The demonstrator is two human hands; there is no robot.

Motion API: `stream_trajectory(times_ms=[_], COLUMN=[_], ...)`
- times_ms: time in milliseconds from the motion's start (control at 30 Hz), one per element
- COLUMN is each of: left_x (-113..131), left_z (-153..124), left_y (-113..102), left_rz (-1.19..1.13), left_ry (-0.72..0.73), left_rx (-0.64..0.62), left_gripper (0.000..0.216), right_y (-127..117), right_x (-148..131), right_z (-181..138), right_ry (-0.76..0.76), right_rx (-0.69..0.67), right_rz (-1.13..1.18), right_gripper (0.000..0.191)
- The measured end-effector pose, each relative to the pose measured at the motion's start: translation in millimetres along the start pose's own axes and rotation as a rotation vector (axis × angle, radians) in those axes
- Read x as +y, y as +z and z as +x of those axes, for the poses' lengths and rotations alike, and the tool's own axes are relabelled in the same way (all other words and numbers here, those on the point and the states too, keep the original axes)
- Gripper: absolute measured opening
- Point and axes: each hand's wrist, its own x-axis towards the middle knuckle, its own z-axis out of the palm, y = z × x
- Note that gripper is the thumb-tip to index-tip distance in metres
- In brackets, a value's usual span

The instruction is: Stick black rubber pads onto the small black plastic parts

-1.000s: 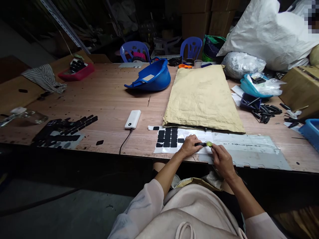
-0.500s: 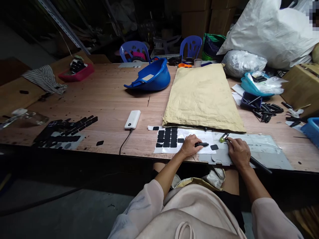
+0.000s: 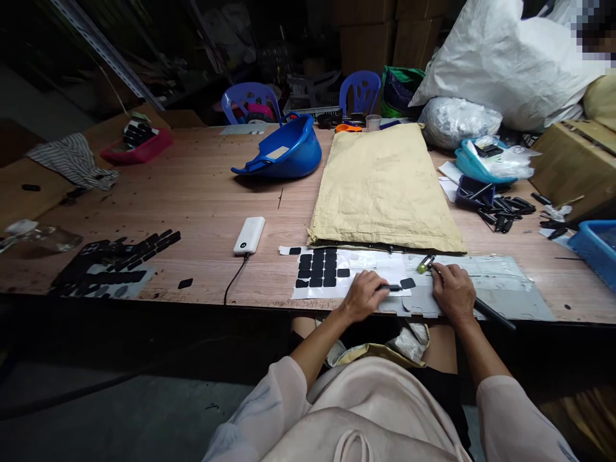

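Note:
My left hand (image 3: 364, 295) is closed around a slim black pen-like piece (image 3: 393, 287), which points right. Its far end lies close to a loose black rounded patch (image 3: 407, 283); whether they touch I cannot tell. My right hand (image 3: 453, 292) grips a small hammer by its dark handle (image 3: 495, 314). The metal and yellow-green hammer head (image 3: 426, 264) rests near the board, left of my fingers. Under my left hand lies a white sheet (image 3: 359, 262) with rows of black patches (image 3: 317, 268). A grey board (image 3: 520, 295) lies beneath my right hand.
A tan padded sack (image 3: 370, 186) lies just beyond the sheet. To the left are a white power bank (image 3: 249, 235) with a cable and a blue basin (image 3: 293, 154). Black pieces (image 3: 505, 212) are heaped at right, near a turquoise basket (image 3: 495, 168) and a carton (image 3: 577, 167).
The left hand has moved slightly nearer me, and the black piece has shifted right, closer to the loose patch. The right hand keeps the hammer in nearly the same place. The view has shifted slightly.

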Motion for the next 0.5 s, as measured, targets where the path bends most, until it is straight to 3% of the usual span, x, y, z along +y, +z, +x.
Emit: stream_trajectory(times_ms=[133,233,367,433,500], left_x=[13,8,1,6,13], left_z=[-60,-91,-99,-94,-83], left_y=[15,27,29,22,9], left_rz=[-0.085,0.014,0.203,0.145,-0.029], left_ry=[0.165,-0.056,-0.428,-0.420,-0.306], left_rx=[-0.192,-0.289,-0.452,-0.480,-0.447], left_gripper=[0.028,0.026,0.019,0.016,0.016], right_y=[-1,-2,-2,-1,-1], right_x=[-2,-3,-2,-2,-2], right_z=[0,0,0,0,0], right_ry=[0.017,0.012,-0.016,-0.023,-0.024], right_rx=[-0.016,-0.018,0.009,0.021,0.026], right_rz=[0.008,-0.001,-0.029,-0.036,-0.034], right_gripper=[0.029,0.029,0.030,0.030,0.029])
